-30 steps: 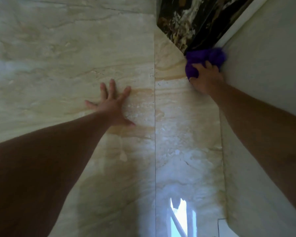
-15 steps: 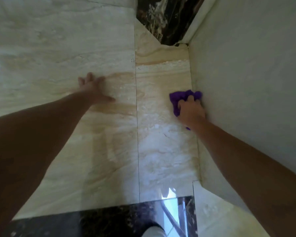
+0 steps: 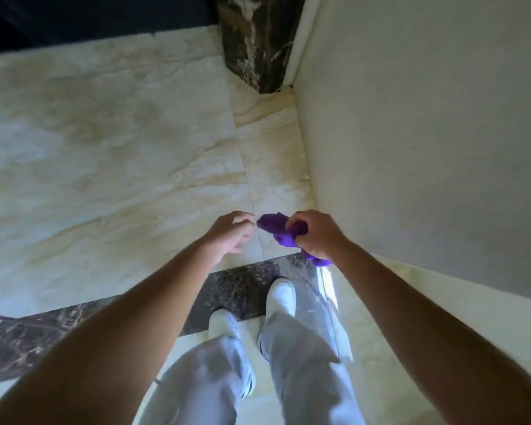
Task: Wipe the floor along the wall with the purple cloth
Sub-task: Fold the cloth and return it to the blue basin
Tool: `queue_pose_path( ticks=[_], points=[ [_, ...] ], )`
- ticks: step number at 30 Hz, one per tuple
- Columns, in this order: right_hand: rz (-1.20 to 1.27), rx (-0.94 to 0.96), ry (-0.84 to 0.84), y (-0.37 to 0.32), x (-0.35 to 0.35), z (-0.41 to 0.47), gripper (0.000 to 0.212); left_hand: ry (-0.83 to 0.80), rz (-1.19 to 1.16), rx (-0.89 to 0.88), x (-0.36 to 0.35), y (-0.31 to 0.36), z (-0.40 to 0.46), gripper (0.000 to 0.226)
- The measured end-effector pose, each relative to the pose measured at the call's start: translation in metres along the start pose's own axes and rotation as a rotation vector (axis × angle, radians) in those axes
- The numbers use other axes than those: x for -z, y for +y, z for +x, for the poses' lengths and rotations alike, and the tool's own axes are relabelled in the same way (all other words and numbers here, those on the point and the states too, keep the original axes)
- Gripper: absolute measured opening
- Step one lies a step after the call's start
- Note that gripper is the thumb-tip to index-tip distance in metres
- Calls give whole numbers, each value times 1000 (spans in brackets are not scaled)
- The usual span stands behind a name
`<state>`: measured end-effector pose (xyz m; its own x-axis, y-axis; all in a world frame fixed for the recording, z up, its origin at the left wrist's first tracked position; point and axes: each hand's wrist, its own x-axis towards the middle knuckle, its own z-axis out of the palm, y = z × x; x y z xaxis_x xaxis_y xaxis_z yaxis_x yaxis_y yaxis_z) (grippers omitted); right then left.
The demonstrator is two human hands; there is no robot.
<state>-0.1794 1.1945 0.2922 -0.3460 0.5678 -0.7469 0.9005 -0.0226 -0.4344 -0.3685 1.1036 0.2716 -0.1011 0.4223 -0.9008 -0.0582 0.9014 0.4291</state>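
The purple cloth (image 3: 276,230) is bunched up in my right hand (image 3: 316,233), held in the air above the beige marble floor (image 3: 120,167), close to the pale wall (image 3: 426,133) on the right. One end of the cloth sticks out to the left and another hangs below my fist. My left hand (image 3: 230,233) hovers just left of the cloth, fingers curled and apart, its fingertips almost touching the cloth's free end. Whether they touch it is unclear.
A dark marble band (image 3: 28,335) crosses the floor under my feet in white shoes (image 3: 281,294). A dark marble strip (image 3: 252,44) runs beside a white skirting at the far end of the wall. My grey trouser legs fill the bottom of the view.
I have risen from the floor: both hands left the tiles and came together in front of me. The cloth was lifted off the floor by the wall, and my feet came into view.
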Motion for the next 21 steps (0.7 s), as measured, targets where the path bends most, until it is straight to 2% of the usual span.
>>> queue_pose_path(
  ticks=[2,6,11,13,15,18,21],
  points=[
    [-54,118,17,-28,15,-56,44,-64,-48,-25,-18,26,-53,18],
    [-56,251,144,-60,37,-147,46,-166,-45,11,-30,63,-125,41],
    [-16,356,531,-62,13,-236,39,-379,-28,99,-31,62,-173,39],
    [19,322,656,-65,-12,-264,37,-441,-43,73,-36,56,-189,25],
    [122,278,768,-67,-39,-294,39,-434,-59,4,-44,49,-207,7],
    [377,175,854,-77,-75,-349,40,-445,-31,-58,-59,29,-245,19],
    [727,-46,975,-76,-115,-409,37,-529,64,-62,-86,-2,-292,21]
  ],
)
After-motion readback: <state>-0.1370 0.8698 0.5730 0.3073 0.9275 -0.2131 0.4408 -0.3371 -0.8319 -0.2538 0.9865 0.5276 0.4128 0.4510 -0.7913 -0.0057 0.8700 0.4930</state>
